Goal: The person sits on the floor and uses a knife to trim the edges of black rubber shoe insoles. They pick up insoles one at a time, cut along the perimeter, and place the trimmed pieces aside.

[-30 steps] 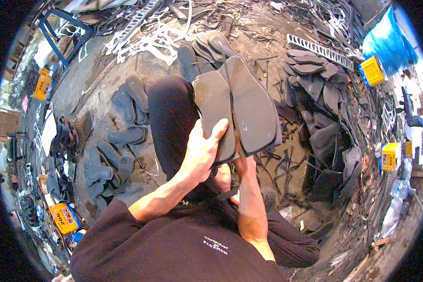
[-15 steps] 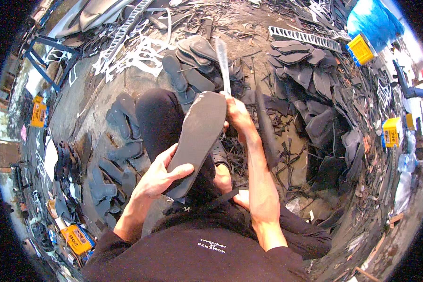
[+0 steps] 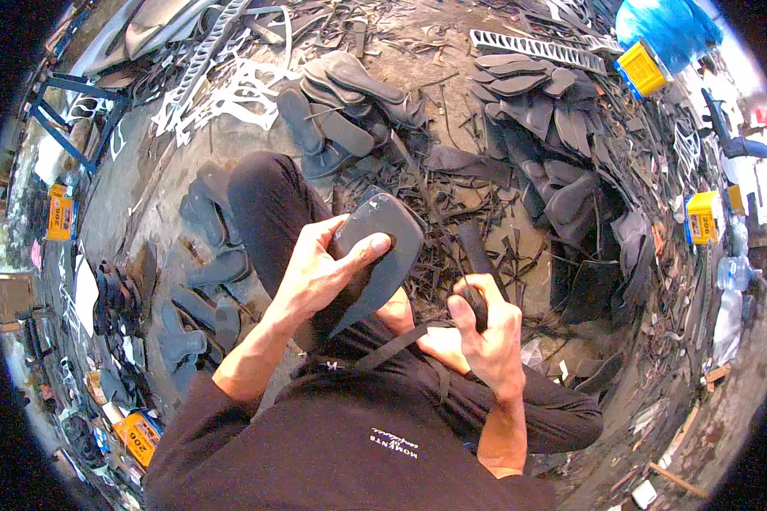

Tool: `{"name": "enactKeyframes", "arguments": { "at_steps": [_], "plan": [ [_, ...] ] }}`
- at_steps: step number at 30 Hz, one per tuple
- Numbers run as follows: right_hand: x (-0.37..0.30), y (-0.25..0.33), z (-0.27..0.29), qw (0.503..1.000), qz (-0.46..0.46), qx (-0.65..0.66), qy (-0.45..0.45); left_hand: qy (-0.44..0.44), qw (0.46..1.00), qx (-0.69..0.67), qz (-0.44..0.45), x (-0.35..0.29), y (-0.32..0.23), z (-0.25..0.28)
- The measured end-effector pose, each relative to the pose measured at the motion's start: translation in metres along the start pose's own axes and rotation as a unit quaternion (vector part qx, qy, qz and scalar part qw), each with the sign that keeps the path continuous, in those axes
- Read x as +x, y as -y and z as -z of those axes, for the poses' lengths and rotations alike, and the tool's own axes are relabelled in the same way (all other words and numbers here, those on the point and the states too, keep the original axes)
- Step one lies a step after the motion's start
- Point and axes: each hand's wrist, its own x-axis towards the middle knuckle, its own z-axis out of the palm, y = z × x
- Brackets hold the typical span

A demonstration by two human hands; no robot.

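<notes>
My left hand (image 3: 308, 271) grips a dark grey shoe sole (image 3: 403, 228), its thumb pressed on the flat face. The sole is tilted, with one rounded end pointing up and away, above my bent left knee. Apart from it on the right, my right hand (image 3: 501, 345) is closed round the dark handle of a knife (image 3: 475, 305). The knife's blade points up and away, seen almost edge-on, so it shows only as a thin dark line.
Piles of dark soles lie ahead (image 3: 349, 81), at the right (image 3: 541, 98) and beside my left knee (image 3: 222, 264). Thin black offcuts (image 3: 507, 247) litter the floor. White cut-out sheets (image 3: 239, 98) lie far left. Yellow tins (image 3: 642, 70) and a blue bag (image 3: 673, 30) stand around.
My right hand has drawn the knife back from the sole, toward me and to the right. My left hand has turned and tilted the sole, which now looks shorter.
</notes>
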Motion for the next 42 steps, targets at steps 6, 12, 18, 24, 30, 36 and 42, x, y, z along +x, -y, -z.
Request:
{"name": "enactKeyframes", "arguments": {
  "at_steps": [6,12,18,24,30,36,42],
  "plan": [
    [-0.047,-0.025,0.008,0.998,-0.017,-0.062,-0.026,0.001,0.999,0.023,-0.025,-0.002,-0.011,-0.002],
    [-0.048,-0.013,0.012,0.998,-0.024,-0.061,-0.026,-0.004,0.997,0.067,-0.029,-0.002,-0.020,-0.001],
    [-0.034,-0.006,0.010,0.996,-0.064,-0.052,0.039,0.088,0.995,0.043,0.003,-0.009,-0.033,-0.008],
    [0.013,-0.029,-0.018,0.998,0.041,0.054,0.016,0.371,0.885,0.236,-0.156,-0.019,-0.005,-0.017],
    [0.007,-0.040,0.007,0.926,-0.177,0.333,-0.021,-0.250,0.914,-0.278,-0.157,0.027,-0.021,0.055],
    [0.004,-0.023,-0.027,0.978,-0.138,0.159,0.007,-0.194,0.913,-0.358,0.009,0.021,0.013,-0.012],
    [-0.027,-0.014,-0.047,0.995,-0.092,-0.022,-0.017,-0.232,0.899,-0.364,0.069,0.015,0.013,-0.050]
  ]
}}
